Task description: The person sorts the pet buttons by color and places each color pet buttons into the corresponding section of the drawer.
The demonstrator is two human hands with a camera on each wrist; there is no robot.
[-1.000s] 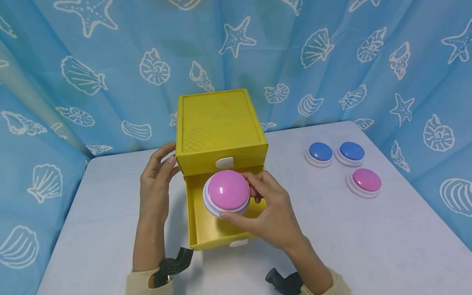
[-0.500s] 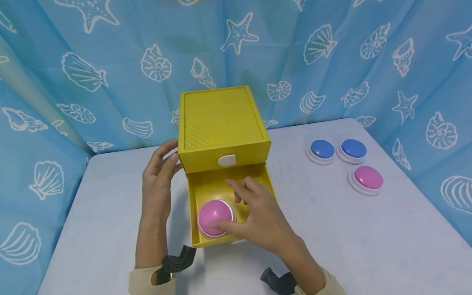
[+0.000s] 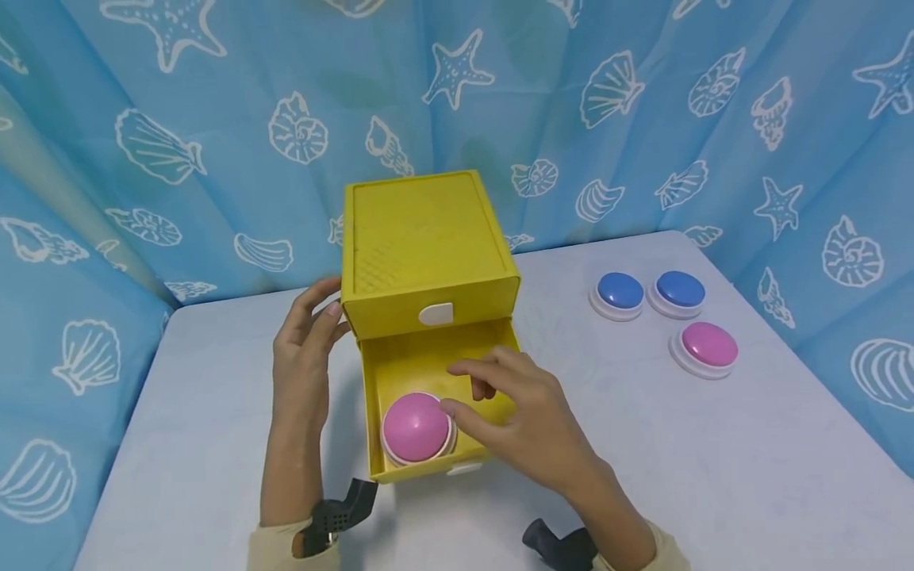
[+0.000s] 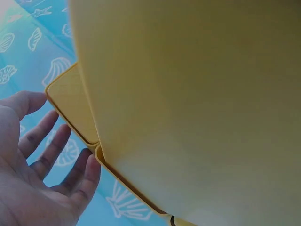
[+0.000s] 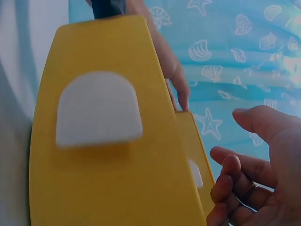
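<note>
A yellow drawer box [image 3: 428,230] stands on the table with its lower drawer [image 3: 400,361] pulled out. Inside that drawer, at its front left corner, lies a pink dome button [image 3: 416,427] with a white base. My right hand [image 3: 524,416] hovers over the drawer's right side, holding nothing, its thumb tip close to the button. In the right wrist view, that hand [image 5: 268,174] has loosely bent fingers beside the drawer's yellow front with a white pull tab [image 5: 99,110]. My left hand [image 3: 303,361] touches the box's left side. Its fingers [image 4: 51,136] look relaxed in the left wrist view.
Two blue dome buttons [image 3: 620,293] and another pink dome button [image 3: 708,345] sit on the white tabletop [image 3: 628,444] at the right. A blue curtain [image 3: 500,79] with shell prints hangs behind and along both sides.
My right hand has lowered the pink dome button into the drawer's front left corner and let go of it. The hand then drew slightly back to the right. My left hand stays at the box.
</note>
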